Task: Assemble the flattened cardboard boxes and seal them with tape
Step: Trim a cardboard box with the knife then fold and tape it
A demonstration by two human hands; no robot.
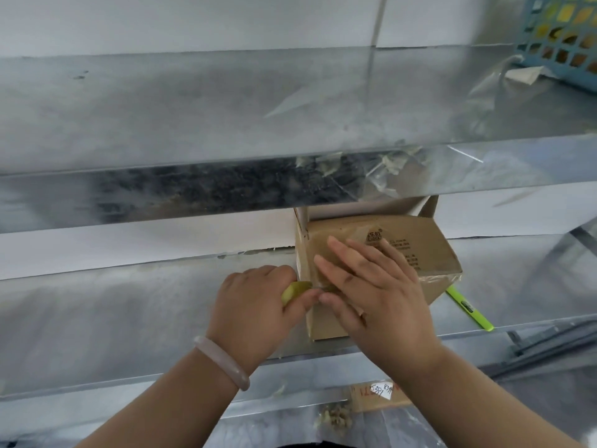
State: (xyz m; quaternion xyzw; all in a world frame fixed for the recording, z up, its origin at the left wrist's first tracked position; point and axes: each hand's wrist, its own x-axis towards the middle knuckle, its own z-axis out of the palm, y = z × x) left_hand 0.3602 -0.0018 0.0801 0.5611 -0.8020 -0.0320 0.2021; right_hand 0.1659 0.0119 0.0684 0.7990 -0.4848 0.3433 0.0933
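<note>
Box [426,250] sits near the worktop's [129,312] front edge, under a low shelf [226,108]. Left hand [255,312] grips tape [295,291] at its left edge. Right hand [378,292] lies flat on top. Green cutter [470,308] lies just right.

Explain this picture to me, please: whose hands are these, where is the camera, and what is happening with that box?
There is no machine here. A person is working with bare hands, and the single picture comes from a camera worn on their head, looking forward and down.

A cardboard box stands on a metal shelf, under another shelf. The right hand lies flat on the box with straight fingers, pressing on it. The left hand, which has a pale bracelet on its wrist, grips a yellow-green piece at the box's edge. It is probably the sealing tape, though it is mostly hidden.

A slim green tool lies to the right of the box, and a blue basket sits on the upper shelf.
</note>
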